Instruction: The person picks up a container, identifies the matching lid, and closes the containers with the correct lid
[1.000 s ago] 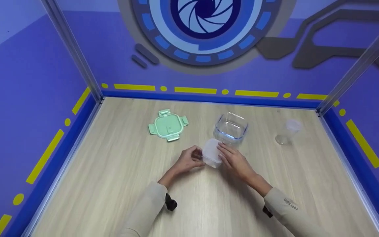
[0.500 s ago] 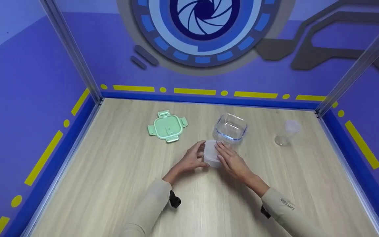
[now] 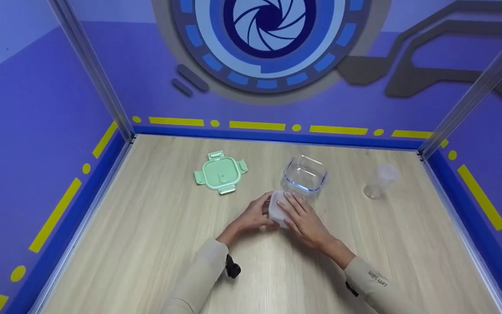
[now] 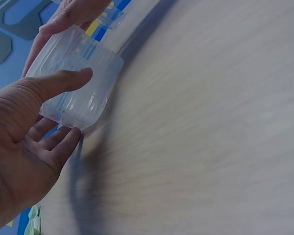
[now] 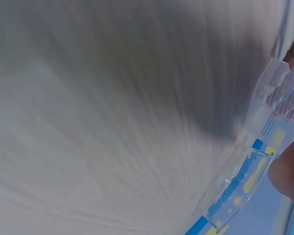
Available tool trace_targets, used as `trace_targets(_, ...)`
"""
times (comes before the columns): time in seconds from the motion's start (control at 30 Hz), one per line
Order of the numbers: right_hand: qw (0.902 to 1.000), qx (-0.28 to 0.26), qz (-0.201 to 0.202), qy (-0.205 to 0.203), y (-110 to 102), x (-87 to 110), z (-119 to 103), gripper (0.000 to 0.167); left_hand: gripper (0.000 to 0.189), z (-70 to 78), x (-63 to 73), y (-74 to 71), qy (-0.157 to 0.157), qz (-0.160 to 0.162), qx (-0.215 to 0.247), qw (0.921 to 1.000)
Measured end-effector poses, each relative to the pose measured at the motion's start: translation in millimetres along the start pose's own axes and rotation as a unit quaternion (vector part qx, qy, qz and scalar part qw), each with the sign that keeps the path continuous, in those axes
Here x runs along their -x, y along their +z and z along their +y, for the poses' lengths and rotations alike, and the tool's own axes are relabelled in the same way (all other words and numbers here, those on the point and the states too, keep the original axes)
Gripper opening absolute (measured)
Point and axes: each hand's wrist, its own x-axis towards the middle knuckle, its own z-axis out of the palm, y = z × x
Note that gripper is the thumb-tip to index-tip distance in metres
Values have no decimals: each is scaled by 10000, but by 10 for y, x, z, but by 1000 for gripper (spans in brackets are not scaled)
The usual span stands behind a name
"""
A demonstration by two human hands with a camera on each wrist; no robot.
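A small clear plastic box (image 4: 83, 100) with a translucent white lid (image 3: 275, 209) is between both hands near the middle of the table. My left hand (image 3: 253, 216) grips its left side, the thumb on the near wall and the fingers round the far side. Across the top of the lid lie the extended fingers of my right hand (image 3: 305, 222), hiding its right part. Just behind the box sits a square glass container (image 3: 305, 175), uncovered. A green lid (image 3: 221, 173) with clip flaps folded outward lies flat at the back left.
A clear jar (image 3: 379, 182) with a whitish top stands at the right on the wooden table (image 3: 168, 244). Blue panels (image 3: 259, 111) with yellow markings and metal posts enclose the table's back and sides.
The right fingers have spread farther over the white lid. The left hand has closed in around the box, which has turned slightly. The other items stay where they were.
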Motion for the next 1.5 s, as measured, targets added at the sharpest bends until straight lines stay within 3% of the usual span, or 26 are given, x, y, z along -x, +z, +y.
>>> trace_targets(0.23, 9999, -14, -59, -127, 7, 24, -11, 56, 89, 4, 56, 6, 22, 33, 104, 9999)
trace_targets(0.47, 9988, 399, -200, -188, -12, 19, -26, 59, 90, 0, 68, 7, 45, 42, -27, 10000)
trace_targets(0.8, 9991, 114, -387, -107, -37, 52, -23, 56, 88, -2, 67, 47, 103, 26, 80, 9999)
trace_targets(1.23, 9986, 339, -309, -272, -58, -2, -11, 60, 90, -13, 26, 18, -23, 18, 54, 10000)
trace_targets(1.5, 9989, 223, -402, -123, -45, 14, -17, 61, 90, -13, 39, 17, -95, 67, -84, 9999)
